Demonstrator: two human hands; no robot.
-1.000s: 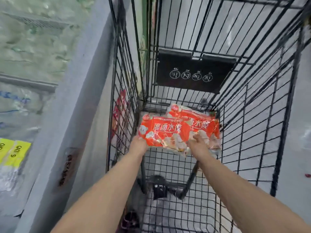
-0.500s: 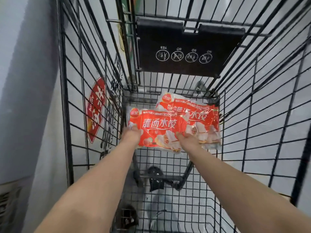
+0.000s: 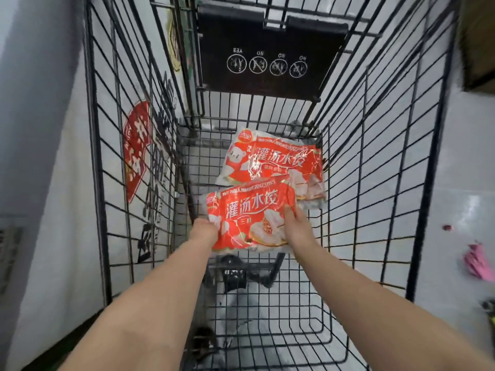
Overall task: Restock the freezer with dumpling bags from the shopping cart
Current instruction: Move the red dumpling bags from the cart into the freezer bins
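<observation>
In the lower half of the frame, two bare forearms reach forward into the shopping cart (image 3: 375, 162). The left hand (image 3: 205, 231) is curled around the left edge of the near dumpling bag (image 3: 251, 218). The right hand (image 3: 297, 226) holds the bag's right edge with its fingers (image 3: 290, 214) laid on the printed face. The thumb is hidden, so I judge this to be a pinch.

One second ago this bag lay partly on the other one at the far end of the basket. Now it has come toward the person and seems to be lifted above the wire floor, and its top edge only overlaps the lower edge of the second dumpling bag (image 3: 273, 162) in the picture. This means the pick-up is done, and carrying it to the freezer is what remains. The freezer glass was in the upper left of the frame a second ago and is now out of view.

The count is two red bags, one held and one resting in the far end of the cart. There are two hands, both on the same bag. Further up, in the upper middle of the frame, hangs one black flap (image 3: 270, 38) with four round signs. One red sticker (image 3: 136, 148) shows through the wires at the left.
</observation>
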